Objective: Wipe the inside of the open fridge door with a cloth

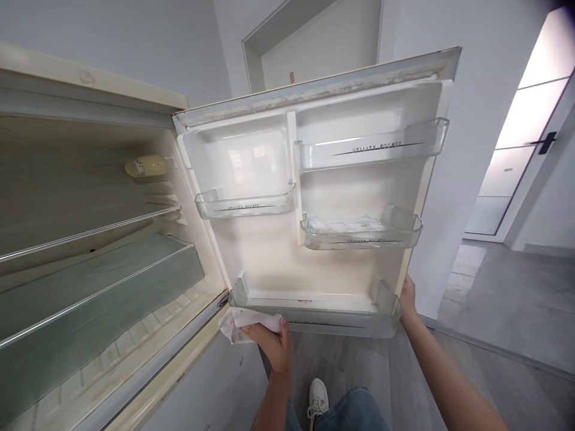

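Open fridge door, cloth at its bottom shelf, other hand on its outer edge.

The left hand [275,346], at 6 o'clock in the view, is closed around a white cloth [240,323] pressed against the front of the lowest door bin [314,317]. The right hand [407,299], toward 4 o'clock, grips the outer edge of the fridge door [269,263], its fingers hidden behind it. Three clear door pockets sit above, toward 12 o'clock; the fridge cabinet [90,287] with glass shelves lies at 9 o'clock.
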`<state>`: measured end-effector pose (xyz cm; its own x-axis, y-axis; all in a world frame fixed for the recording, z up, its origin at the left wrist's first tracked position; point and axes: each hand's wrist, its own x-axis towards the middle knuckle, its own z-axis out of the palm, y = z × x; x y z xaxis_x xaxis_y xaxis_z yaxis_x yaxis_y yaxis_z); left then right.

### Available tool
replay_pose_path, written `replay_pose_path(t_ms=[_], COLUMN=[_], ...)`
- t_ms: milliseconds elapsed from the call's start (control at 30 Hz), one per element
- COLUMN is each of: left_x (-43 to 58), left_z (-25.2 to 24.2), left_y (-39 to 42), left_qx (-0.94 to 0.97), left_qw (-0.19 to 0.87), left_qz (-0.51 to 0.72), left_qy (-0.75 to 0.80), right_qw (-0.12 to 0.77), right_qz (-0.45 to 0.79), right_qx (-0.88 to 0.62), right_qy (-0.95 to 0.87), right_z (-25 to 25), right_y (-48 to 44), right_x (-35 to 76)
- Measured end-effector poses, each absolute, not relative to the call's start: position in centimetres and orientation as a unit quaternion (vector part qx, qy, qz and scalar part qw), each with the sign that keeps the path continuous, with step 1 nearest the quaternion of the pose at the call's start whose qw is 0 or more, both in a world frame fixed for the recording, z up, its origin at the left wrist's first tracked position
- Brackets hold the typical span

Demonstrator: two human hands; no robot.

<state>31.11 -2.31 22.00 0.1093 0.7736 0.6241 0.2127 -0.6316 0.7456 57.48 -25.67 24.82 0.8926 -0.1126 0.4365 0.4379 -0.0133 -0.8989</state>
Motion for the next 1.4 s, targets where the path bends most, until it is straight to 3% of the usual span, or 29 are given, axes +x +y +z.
replay_pose_path(t_ms=[333, 667, 1000, 1400], left_x=[32.0, 32.0, 33.0, 35.8], left_z=[20.0, 22.5, 23.0, 27.3], left_y=[-3.9, -7.0, -9.4, -15.1], left_qx=[0.728, 0.790, 0.871, 0.911], left_qw=[0.232, 0.189, 0.035, 0.006], left_qz=[0.580, 0.544, 0.484, 0.403], left_qy=[0.282, 0.209, 0.078, -0.089], right_qw=[0.721, 0.706, 0.715, 0.717], right_qz=[-0.176, -0.182, -0.179, -0.089], right_qx=[-0.666, -0.680, -0.670, -0.673], right_qy=[-0.079, -0.079, -0.088, -0.158], right_z=[26.1, 26.5, 26.6, 28.4], right_y=[-25.2, -25.2, -24.8, -26.0], right_x=[56.7, 56.6, 56.5, 56.4])
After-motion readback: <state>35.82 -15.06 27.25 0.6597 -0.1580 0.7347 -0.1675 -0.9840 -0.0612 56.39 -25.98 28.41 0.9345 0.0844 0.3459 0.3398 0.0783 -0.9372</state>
